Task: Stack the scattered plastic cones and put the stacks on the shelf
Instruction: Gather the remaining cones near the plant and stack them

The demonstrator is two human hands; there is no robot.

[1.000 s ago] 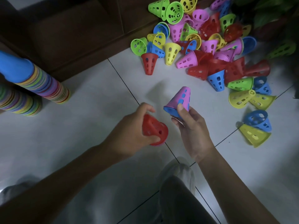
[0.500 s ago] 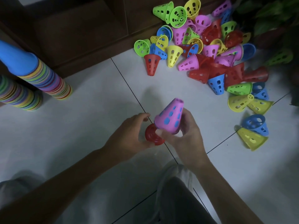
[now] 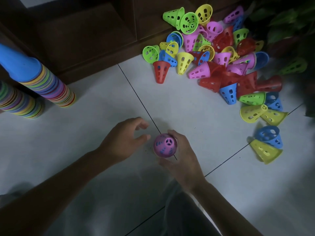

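Observation:
My right hand (image 3: 182,155) grips a small stack of cones (image 3: 165,145) on the floor, seen from above: a pink cone on top with blue showing through its holes. My left hand (image 3: 124,140) hovers just to its left, fingers apart, holding nothing. A pile of scattered cones (image 3: 218,53) in red, pink, yellow, green and blue lies at the upper right. A tall stack topped with a blue cone (image 3: 39,79) stands at the left, with a second stack (image 3: 18,103) beside it. The dark wooden shelf (image 3: 81,31) runs along the back.
A few loose blue and yellow cones (image 3: 267,143) lie to the right of my hands. A potted plant's leaves (image 3: 289,19) fill the upper right corner. My knee (image 3: 184,217) shows at the bottom. White floor tiles (image 3: 102,103) spread between the stacks and the pile.
The pink and blue cones came down over the red cone, which is now hidden. My left hand let go and opened, moving slightly left. The stack now rests on the floor.

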